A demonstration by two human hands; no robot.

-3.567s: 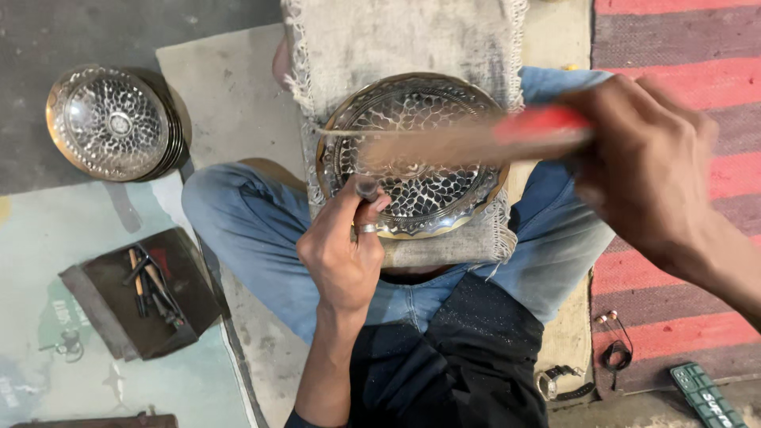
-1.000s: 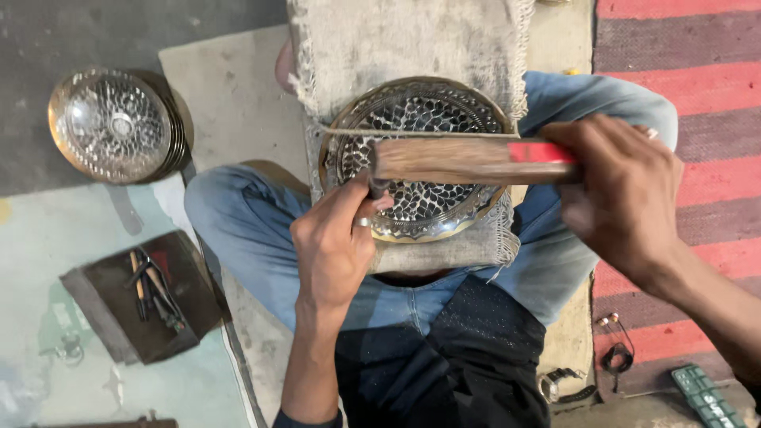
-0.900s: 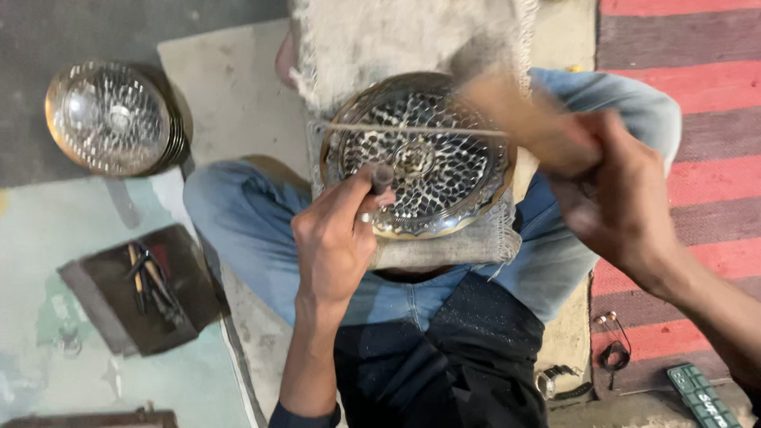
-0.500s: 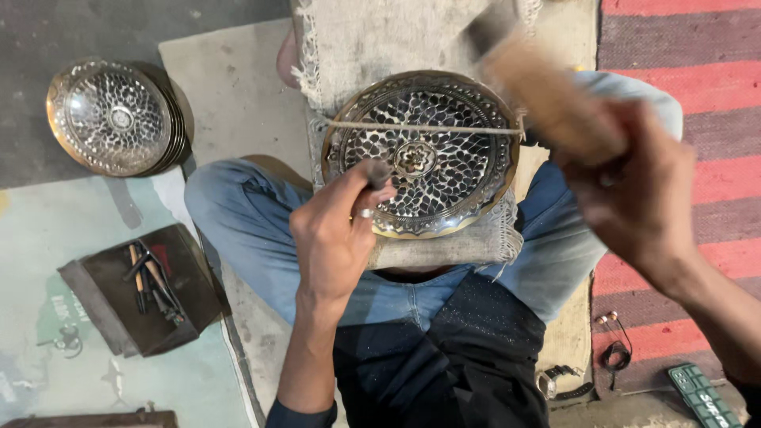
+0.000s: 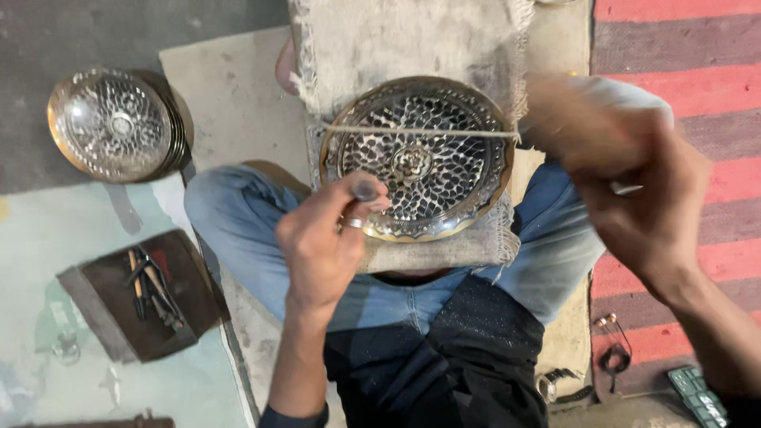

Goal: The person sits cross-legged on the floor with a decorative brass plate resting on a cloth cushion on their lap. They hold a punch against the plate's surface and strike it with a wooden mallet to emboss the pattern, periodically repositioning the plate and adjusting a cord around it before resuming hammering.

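A round engraved metal plate (image 5: pixel 432 135) with a dark pierced-looking pattern lies on a cloth-covered pad (image 5: pixel 396 47) across my lap, held down by a taut string (image 5: pixel 420 131). My left hand (image 5: pixel 321 246) grips a small metal punch (image 5: pixel 365 190), whose tip rests at the plate's lower left rim. My right hand (image 5: pixel 642 206) is raised to the right of the plate and is blurred. It is closed on a wooden mallet (image 5: pixel 555 111) that shows only as a smear above the plate's right edge.
A stack of similar engraved plates (image 5: pixel 111 123) sits on the floor at the left. A dark tray of small tools (image 5: pixel 147 293) lies lower left. A red striped rug (image 5: pixel 697 47) runs along the right, with a small keypad device (image 5: pixel 697 400) and a wire loop (image 5: pixel 610 357) near it.
The mallet lay across the plate a second ago; my right hand has swung it up and to the right. My left hand and the punch stay at the plate's lower left rim.
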